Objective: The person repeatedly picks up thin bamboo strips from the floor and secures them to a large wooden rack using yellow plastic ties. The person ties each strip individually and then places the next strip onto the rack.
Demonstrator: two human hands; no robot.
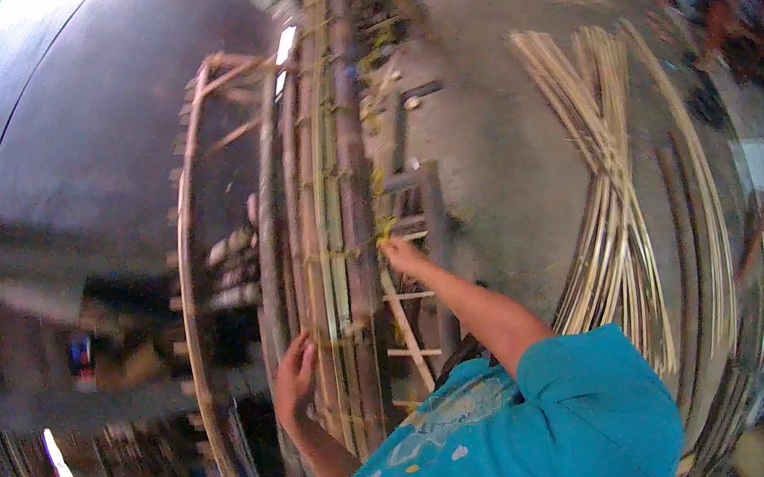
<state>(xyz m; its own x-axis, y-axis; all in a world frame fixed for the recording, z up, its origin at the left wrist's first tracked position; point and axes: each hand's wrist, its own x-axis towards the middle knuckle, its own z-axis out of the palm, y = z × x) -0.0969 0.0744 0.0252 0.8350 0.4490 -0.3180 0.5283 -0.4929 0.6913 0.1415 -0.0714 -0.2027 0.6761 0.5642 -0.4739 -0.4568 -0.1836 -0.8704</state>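
Yellow tie (pixel 385 228), thin and a little ragged, is at the fingertips of the right hand (pixel 404 258); these fingers are bunched together, but because of the blur I cannot tell if they pinch it. Just left of them runs the pole bundle (pixel 323 67), long and tied across at several places. The left hand (pixel 292 391) is at its left side, nearer to the body, with fingers loosely extended and gripping nothing visible; whether they touch it, I cannot tell. I judge the bundle to be heavy and stiff as a whole, so it is better held from both sides, close to a tie. Its green strips (pixel 335 281) look flat and narrow, while the brown pole (pixel 361 207) beside them is rounded and thicker. Left of the left fingers is a wooden frame (pixel 185 242) with short pegs. Farther, right of the right fingers, pale cane-like strips (pixel 614 144) lie crossed on the grey floor (pixel 507 207).
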